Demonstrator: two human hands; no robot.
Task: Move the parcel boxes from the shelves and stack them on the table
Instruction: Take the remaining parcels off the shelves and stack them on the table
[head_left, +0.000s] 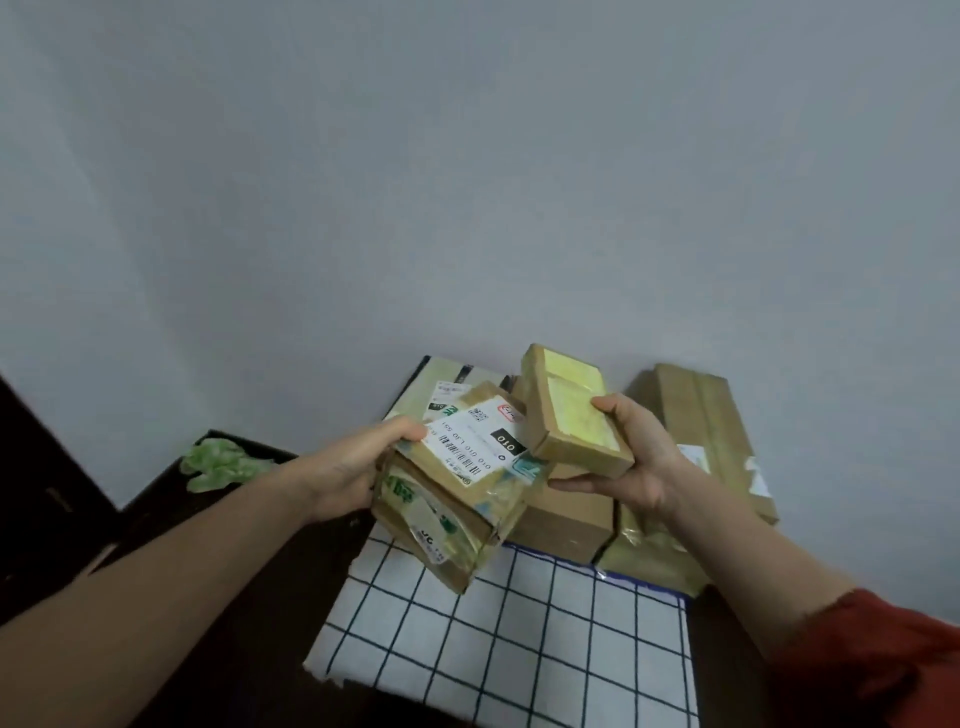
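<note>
**Almost Down: Two Parcels Held Over the Table**

Plainly, both hands are loaded and neither has let go. The left hand (353, 467) grips the labelled parcel (457, 483) from its left side. The thumb lies across the top edge by the white shipping label, and the other fingers are hidden beneath. That underneath support suits a bulky, heavily taped parcel. It tilts down and away from the palm, its low corner hanging just above the checked cloth (519, 634) that covers the table (337, 670). Whether it is one box or two pressed together I cannot tell.

The right hand (639, 457) pinches the small yellow-taped box (571, 415), thumb on top at its near corner and fingers (576, 484) stretched flat below. The box is small enough for a one-handed grip, and it is carried higher than the other parcel, probably so it can go on top of something.

Directly beneath those right fingers sits a plain brown box (566, 525) on the table. To the right of that hand, partly behind it, lies a long box (701, 431) against the wall. Beyond the left thumb, a flat package (441, 371) peeks out behind the labelled parcel. Left of the left forearm, well apart, something pale green (218, 462) rests on a dark surface.

Several boxes are already grouped here, so these two likely go onto or beside that group. The tilted parcel needs levelling first.
</note>
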